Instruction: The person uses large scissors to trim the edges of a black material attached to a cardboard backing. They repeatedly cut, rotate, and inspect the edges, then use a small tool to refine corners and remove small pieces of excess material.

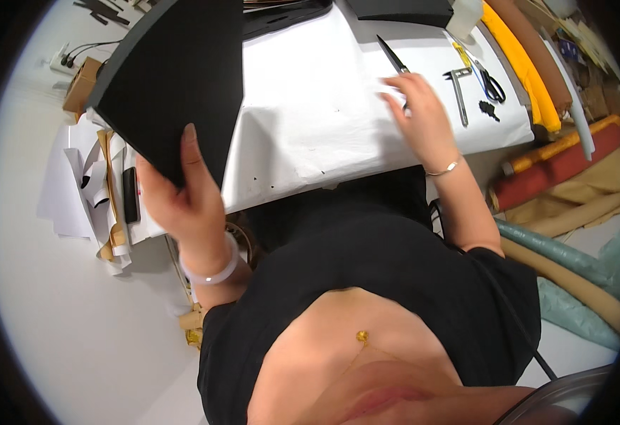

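A large black board (182, 78) with a thick edge is raised at the left. My left hand (189, 191) grips its lower corner, thumb on the near face and fingers partly hidden behind it. My right hand (423, 113) hovers over the white-covered table (303, 127), its fingers apart and slightly blurred. Just beyond those fingers lies a slim, dark, pointed tool (392, 52); its near end is hidden by the hand, and I cannot tell whether they touch. Farther right are black-handled scissors (492, 88), a metal caliper-like tool (458, 98) and a small black clump (488, 110).
Another black panel (402, 10) and a black tray (288, 18) sit at the table's far side. Yellow material (522, 71) and brown rolls run along the right edge. A red roll (558, 163) and teal rolls lie lower right. Papers (76, 177) hang at the left.
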A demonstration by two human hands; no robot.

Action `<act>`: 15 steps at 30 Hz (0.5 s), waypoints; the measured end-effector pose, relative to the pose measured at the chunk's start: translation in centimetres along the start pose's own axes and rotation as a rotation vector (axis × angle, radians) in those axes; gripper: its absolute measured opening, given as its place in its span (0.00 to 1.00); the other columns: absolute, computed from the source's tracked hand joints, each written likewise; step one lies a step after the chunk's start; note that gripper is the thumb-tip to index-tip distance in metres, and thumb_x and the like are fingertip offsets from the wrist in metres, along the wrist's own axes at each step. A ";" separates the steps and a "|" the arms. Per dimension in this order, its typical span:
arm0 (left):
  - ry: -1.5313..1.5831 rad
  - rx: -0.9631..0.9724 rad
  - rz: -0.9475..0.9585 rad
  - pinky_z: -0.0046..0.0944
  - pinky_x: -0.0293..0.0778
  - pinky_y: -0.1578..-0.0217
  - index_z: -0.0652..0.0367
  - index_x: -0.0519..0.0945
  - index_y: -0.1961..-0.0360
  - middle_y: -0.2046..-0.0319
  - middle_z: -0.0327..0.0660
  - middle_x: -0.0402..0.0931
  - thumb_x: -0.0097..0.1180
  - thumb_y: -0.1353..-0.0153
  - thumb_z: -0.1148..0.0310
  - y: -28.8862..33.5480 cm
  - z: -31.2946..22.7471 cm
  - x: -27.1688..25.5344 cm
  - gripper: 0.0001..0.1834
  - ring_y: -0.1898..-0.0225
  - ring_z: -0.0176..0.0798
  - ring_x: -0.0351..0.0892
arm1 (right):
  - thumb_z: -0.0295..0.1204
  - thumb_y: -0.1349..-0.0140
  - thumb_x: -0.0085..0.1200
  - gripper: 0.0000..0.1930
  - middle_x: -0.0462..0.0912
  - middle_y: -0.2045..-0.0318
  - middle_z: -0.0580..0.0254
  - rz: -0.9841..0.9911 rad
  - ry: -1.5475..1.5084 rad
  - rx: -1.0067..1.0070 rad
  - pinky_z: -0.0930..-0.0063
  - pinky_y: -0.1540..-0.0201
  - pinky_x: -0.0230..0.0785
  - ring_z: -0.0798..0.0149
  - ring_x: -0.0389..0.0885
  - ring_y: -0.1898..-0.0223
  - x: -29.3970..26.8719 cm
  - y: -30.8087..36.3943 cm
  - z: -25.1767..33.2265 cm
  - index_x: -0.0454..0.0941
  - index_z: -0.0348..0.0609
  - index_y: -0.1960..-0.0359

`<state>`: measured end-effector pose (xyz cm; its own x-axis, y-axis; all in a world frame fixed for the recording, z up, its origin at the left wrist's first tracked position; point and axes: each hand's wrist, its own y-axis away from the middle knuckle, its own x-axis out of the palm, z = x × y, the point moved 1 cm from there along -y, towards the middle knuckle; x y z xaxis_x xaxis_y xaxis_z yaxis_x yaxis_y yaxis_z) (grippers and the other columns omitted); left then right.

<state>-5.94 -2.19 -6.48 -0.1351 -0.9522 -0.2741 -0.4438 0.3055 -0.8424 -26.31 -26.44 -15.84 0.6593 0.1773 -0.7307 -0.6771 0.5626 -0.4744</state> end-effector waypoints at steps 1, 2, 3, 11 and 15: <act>-0.069 -0.014 0.037 0.29 0.76 0.56 0.73 0.76 0.45 0.58 0.47 0.84 0.59 0.34 0.82 -0.7 -0.6 -1.0 0.16 0.60 0.34 0.82 | 0.30 0.40 0.65 0.19 0.80 0.54 0.48 0.001 0.125 0.140 0.62 0.48 0.75 0.48 0.80 0.52 -0.5 0.9 -2.0 0.78 0.35 0.49; -0.128 -0.040 0.110 0.29 0.76 0.55 0.73 0.76 0.44 0.58 0.48 0.84 0.58 0.35 0.83 -1.4 -0.9 -1.8 0.18 0.59 0.34 0.83 | 0.29 0.40 0.65 0.18 0.80 0.56 0.46 0.015 0.206 0.176 0.61 0.49 0.74 0.46 0.80 0.54 -0.4 2.2 -3.9 0.79 0.34 0.50; -0.127 0.000 0.187 0.31 0.77 0.55 0.69 0.77 0.43 0.56 0.49 0.85 0.56 0.36 0.85 -2.1 -1.2 -2.0 0.19 0.59 0.37 0.84 | 0.29 0.40 0.65 0.18 0.79 0.58 0.44 0.027 0.297 0.212 0.60 0.50 0.74 0.44 0.80 0.56 -0.3 3.4 -5.5 0.79 0.33 0.51; -0.352 -0.132 0.475 0.46 0.76 0.60 0.53 0.76 0.40 0.62 0.50 0.82 0.52 0.38 0.85 -2.9 -1.7 -1.5 0.26 0.61 0.53 0.82 | 0.38 0.42 0.67 0.23 0.84 0.61 0.43 0.171 0.409 0.374 0.60 0.53 0.76 0.47 0.84 0.60 0.8 2.5 -8.2 0.80 0.30 0.53; -0.398 -0.228 0.556 0.46 0.77 0.59 0.53 0.76 0.40 0.62 0.50 0.82 0.52 0.38 0.84 -2.8 -1.6 -1.9 0.25 0.60 0.52 0.83 | 0.36 0.39 0.63 0.19 0.86 0.69 0.51 0.474 0.128 0.595 0.69 0.63 0.78 0.59 0.85 0.69 -0.3 -1.5 -9.7 0.80 0.29 0.57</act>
<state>-5.81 -1.25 -2.83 -0.0808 -0.5675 -0.8194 -0.5831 0.6936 -0.4229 -28.69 -35.17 -19.64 0.2753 0.4331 -0.8583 -0.5639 0.7958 0.2207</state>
